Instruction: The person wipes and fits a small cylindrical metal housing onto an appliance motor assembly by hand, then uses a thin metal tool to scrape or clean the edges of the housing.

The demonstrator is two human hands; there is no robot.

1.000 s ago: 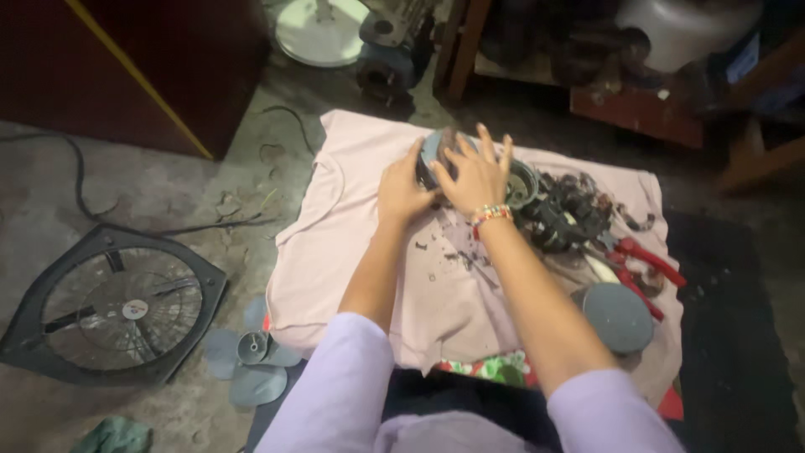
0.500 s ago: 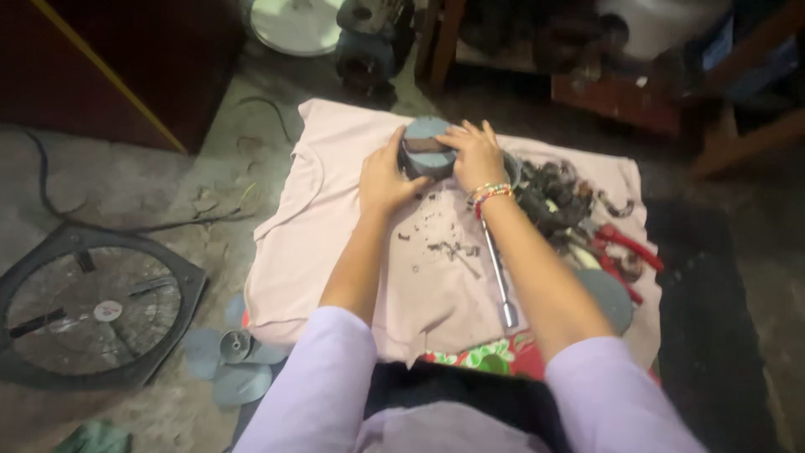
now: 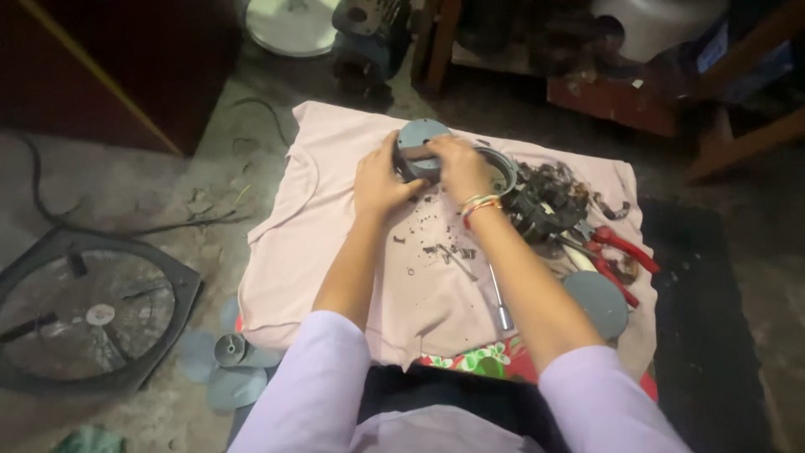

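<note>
Both my hands grip a round grey motor housing point(image 3: 417, 137) at the far middle of a pale pink cloth point(image 3: 335, 252) spread on the floor. My left hand point(image 3: 377, 180) clasps its left side. My right hand point(image 3: 457, 168), with a beaded bracelet at the wrist, covers its right side. Small screws and dark bits point(image 3: 432, 243) lie scattered on the cloth just below my hands. A metal ring point(image 3: 501, 168) sits right behind my right hand.
A dark tangle of motor parts point(image 3: 545, 201), red-handled pliers point(image 3: 625, 252), a grey round cap point(image 3: 597, 302) and a metal socket driver point(image 3: 499, 298) lie at right. A square fan frame point(image 3: 84, 310) and grey fan blades point(image 3: 226, 365) lie at left on the concrete floor.
My hands have closed around the grey housing and tilted it up off the cloth. My head view has shifted slightly, so the cloth sits more central.
</note>
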